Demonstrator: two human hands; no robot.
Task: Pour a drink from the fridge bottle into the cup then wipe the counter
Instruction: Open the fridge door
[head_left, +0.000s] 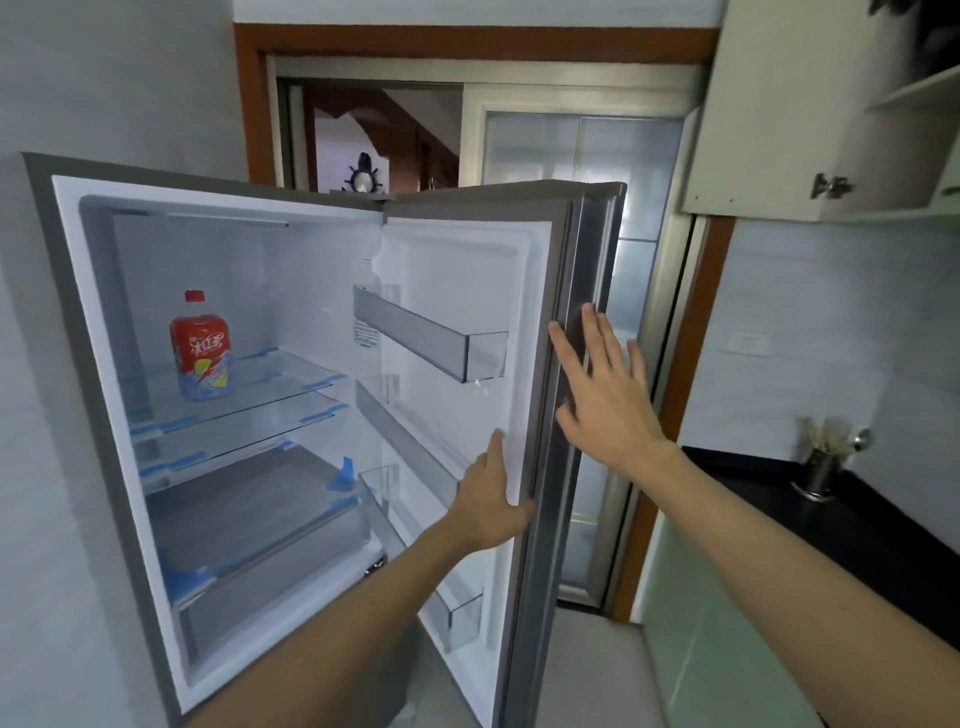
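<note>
The fridge stands open, its door (545, 467) swung out to the right. A bottle (201, 347) with a red cap and a red label stands upright on the top glass shelf (291, 371) at the left. My left hand (491, 499) grips the door's edge low down, thumb on the white inner lining and fingers wrapped behind. My right hand (602, 395) is spread with straight fingers against the door's grey edge, higher up. No cup is in view.
Clear door bins (441, 343) line the inside of the door. A black counter (857, 525) runs along the right with a metal utensil holder (823, 467) on it. A wall cabinet (779, 104) hangs above. A doorway lies behind the fridge.
</note>
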